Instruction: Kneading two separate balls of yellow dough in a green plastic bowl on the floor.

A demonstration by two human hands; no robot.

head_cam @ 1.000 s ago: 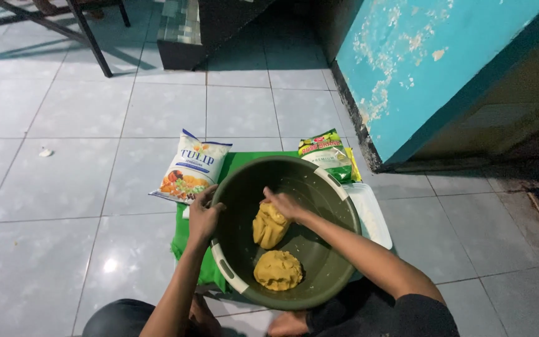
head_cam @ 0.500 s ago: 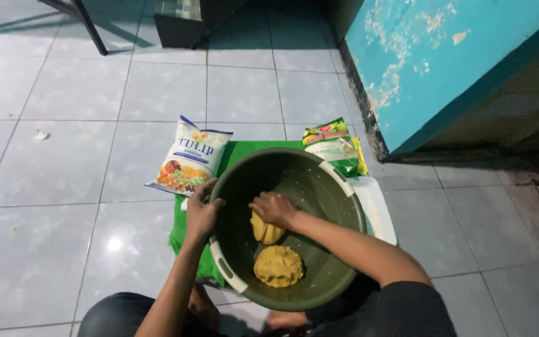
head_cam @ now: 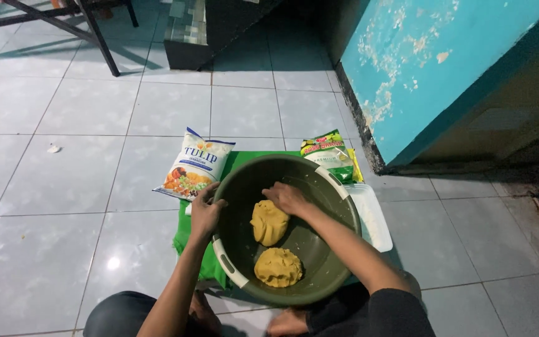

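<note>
A round olive-green basin [head_cam: 332, 249] sits tilted on a green cloth [head_cam: 185, 234] on the tiled floor. Two lumps of yellow dough lie inside: the upper lump [head_cam: 268, 223] and the lower lump [head_cam: 278, 267]. My left hand [head_cam: 204, 212] grips the basin's left rim. My right hand [head_cam: 287, 197] rests on the top edge of the upper lump, fingers curled over it.
A white bag with fruit pictures [head_cam: 194, 165] lies left of the basin; a green packet [head_cam: 327, 155] lies behind it. A white tray [head_cam: 372, 215] sits under the basin's right side. A peeling turquoise wall [head_cam: 419, 68] stands at right. Metal furniture legs [head_cam: 98, 34] are far left.
My right hand slid from pressing on the middle of the upper dough lump up to its far edge, uncovering more of the lump. My left hand stays on the rim.
</note>
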